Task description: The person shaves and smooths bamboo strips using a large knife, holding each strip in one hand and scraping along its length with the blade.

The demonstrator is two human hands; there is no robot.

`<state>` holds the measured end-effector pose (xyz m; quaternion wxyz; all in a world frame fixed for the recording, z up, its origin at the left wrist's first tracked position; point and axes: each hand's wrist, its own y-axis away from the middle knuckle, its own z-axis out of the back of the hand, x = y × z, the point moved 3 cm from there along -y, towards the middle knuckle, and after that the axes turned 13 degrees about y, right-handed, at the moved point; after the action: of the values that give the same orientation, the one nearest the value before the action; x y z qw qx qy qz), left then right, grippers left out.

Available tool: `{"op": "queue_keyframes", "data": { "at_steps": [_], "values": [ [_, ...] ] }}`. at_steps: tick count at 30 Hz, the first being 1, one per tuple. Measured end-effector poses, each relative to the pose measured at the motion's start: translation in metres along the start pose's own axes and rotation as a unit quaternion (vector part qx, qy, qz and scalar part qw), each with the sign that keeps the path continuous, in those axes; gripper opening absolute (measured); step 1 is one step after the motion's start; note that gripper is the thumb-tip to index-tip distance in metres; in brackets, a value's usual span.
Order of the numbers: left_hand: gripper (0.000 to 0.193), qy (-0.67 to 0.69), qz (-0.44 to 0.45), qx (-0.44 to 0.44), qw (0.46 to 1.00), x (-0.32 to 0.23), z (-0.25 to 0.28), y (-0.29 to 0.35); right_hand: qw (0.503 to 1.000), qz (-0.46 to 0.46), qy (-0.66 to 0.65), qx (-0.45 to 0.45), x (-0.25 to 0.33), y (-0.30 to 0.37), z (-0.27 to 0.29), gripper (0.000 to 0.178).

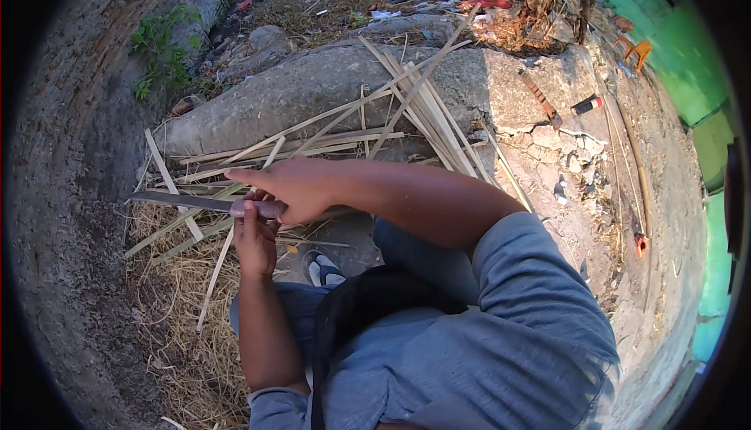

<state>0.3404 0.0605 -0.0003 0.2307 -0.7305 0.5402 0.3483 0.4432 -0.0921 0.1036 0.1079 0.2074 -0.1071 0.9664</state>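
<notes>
My right hand [293,187] reaches across to the left, closed on the rounded handle of a knife, with its index finger stretched out. The knife's long dark blade [184,201] points left and lies level above the strips. From below, my left hand [254,244] has its thumb and fingers closed at the front of the handle, near the blade's base. Several pale bamboo-like strips [293,150] lie crossed beneath and beyond my hands. A light strip [164,165] and a greenish one pass under the blade. My right hand hides part of the handle.
A rough wall [70,164] rises close on my left. Thin shavings [184,328] cover the ground below it. Beyond the strips runs a concrete ledge [313,86]. To the right lie a wooden-handled tool [538,95], a black bottle-like object [587,105] and a long pole [635,156].
</notes>
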Motion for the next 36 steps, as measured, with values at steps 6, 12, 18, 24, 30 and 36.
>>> {"op": "queue_keyframes", "data": {
  "at_steps": [6,12,18,24,30,36],
  "values": [
    [0.039,-0.003,0.041,-0.124,0.991,-0.030,0.057,0.014,0.912,-0.363,-0.159,-0.105,-0.151,0.150,0.060,0.053],
    [0.040,-0.009,0.038,-0.154,0.987,-0.017,0.060,0.007,0.675,-0.724,-0.111,-0.091,-0.265,0.490,-0.094,0.040],
    [0.037,-0.004,0.036,-0.174,0.984,-0.010,0.087,-0.006,0.554,-0.825,-0.113,-0.026,-0.228,0.607,-0.225,0.028],
    [0.037,-0.043,0.033,-0.217,0.975,-0.003,0.078,-0.017,0.555,-0.826,-0.070,-0.074,-0.245,0.588,-0.248,0.038],
    [0.043,-0.106,0.026,-0.231,0.967,0.002,0.056,-0.031,0.613,-0.779,-0.130,0.021,-0.288,0.579,-0.286,0.047],
    [0.042,-0.096,0.065,-0.194,0.974,0.049,0.023,-0.062,0.666,-0.736,-0.121,0.013,-0.306,0.653,-0.333,0.053]
  ]
}}
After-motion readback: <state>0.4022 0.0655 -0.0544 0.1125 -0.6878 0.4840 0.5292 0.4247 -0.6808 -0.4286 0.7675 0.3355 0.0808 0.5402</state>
